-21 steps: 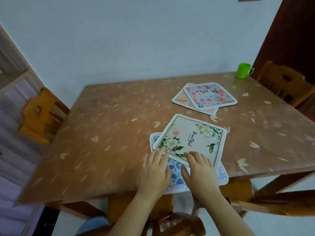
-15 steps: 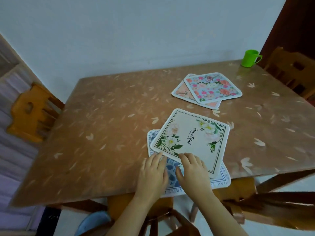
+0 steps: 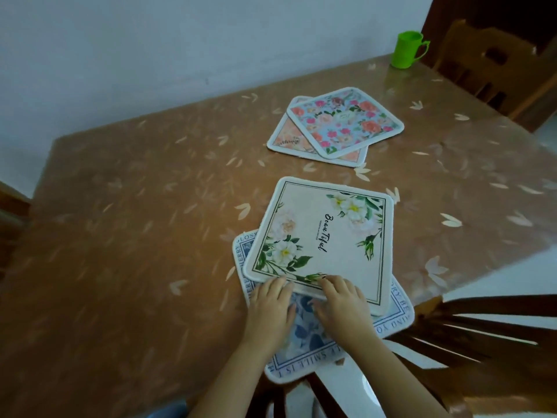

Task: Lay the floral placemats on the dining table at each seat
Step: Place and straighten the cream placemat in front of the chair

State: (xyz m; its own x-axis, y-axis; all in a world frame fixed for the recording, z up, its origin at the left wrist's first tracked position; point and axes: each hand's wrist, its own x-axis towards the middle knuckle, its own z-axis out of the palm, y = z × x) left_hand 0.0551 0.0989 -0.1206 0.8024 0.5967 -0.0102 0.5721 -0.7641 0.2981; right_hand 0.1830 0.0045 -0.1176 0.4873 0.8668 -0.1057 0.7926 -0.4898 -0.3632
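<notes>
A cream placemat [image 3: 325, 233] with white flowers and black script lies askew on top of a blue-and-white placemat [image 3: 304, 354], which overhangs the near edge of the brown dining table [image 3: 135, 236]. My left hand [image 3: 271, 309] and my right hand [image 3: 342, 306] sit side by side at the cream mat's near edge, fingers on top of it, thumbs over the blue mat. Farther back, a light-blue placemat with pink flowers [image 3: 346, 122] overlaps a peach placemat [image 3: 289, 137].
A green cup [image 3: 407, 54] stands at the table's far right corner. A wooden chair [image 3: 494, 70] is behind that corner, a dark chair back [image 3: 452, 327] is at the near right, and another chair [image 3: 12, 206] shows at the left edge. A pale wall runs behind.
The view has moved closer and tilted over the table. Both hands have stayed on the cream mat's near edge, and the mat has turned slightly on the blue one.
</notes>
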